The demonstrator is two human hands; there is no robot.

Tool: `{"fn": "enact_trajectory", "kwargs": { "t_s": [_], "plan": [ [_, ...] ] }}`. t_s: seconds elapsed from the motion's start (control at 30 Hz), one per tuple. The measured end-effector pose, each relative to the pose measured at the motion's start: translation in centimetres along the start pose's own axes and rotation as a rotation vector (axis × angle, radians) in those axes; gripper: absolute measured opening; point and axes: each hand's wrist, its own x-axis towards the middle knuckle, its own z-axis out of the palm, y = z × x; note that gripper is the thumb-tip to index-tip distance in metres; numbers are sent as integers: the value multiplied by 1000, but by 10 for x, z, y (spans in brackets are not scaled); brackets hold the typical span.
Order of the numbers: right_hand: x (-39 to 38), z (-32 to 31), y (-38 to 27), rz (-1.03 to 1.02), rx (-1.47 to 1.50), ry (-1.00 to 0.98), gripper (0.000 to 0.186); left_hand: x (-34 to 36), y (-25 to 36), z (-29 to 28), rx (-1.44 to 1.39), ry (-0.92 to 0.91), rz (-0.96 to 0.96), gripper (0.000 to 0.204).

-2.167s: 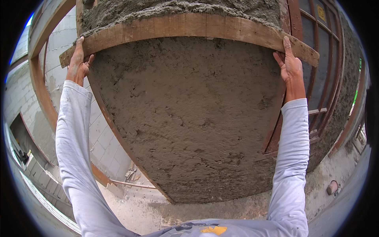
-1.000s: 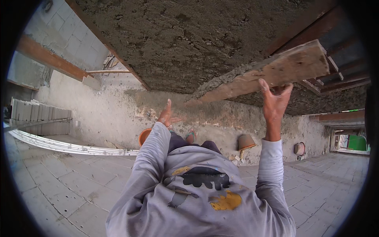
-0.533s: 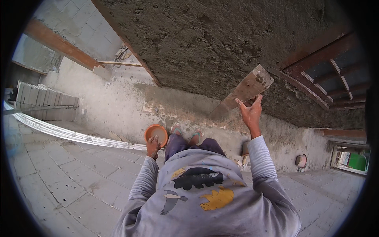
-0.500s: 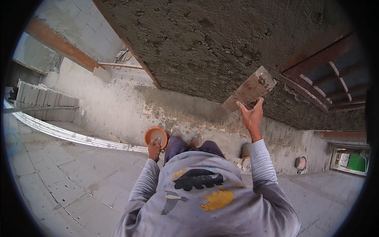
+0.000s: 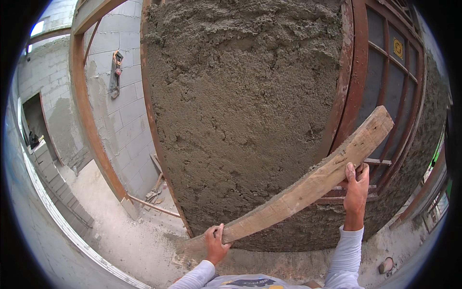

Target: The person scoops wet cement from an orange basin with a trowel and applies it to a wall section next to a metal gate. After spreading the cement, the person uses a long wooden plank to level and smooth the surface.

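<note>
A long wooden board [image 5: 305, 189] slants upward from lower left to upper right, held across the front of a wall covered with rough, wet grey mortar [image 5: 240, 111]. My left hand [image 5: 218, 246] is closed on the board near its lower end. My right hand [image 5: 355, 195] grips its lower edge toward the upper end, thumb in front. Mortar clings along the board's upper edge, close against or touching the wall; I cannot tell which. The upper end overlaps a red-brown window frame [image 5: 353, 96].
Left of the mortared wall stands a wooden door frame [image 5: 79, 106]. A tool with an orange handle [image 5: 116, 74] hangs on the block wall behind it. Stacked grey blocks [image 5: 60, 185] and long white strips [image 5: 62, 231] lie far left. A small bucket [image 5: 386, 265] rests at lower right.
My view has risen from the floor to the wall. My left hand has left the orange basin and taken hold of the board's lower end. The right hand still holds the board.
</note>
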Motion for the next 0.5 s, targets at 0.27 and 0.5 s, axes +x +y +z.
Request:
{"fn": "enact_trajectory", "kwargs": {
  "t_s": [0.27,0.5],
  "plan": [
    [82,-4,38,-358,-217,456,69,271,-7,-121,209,309,490,92],
    [70,105,66,-770,-1005,471,86,416,-43,-207,376,336,706,99]
  ]
}}
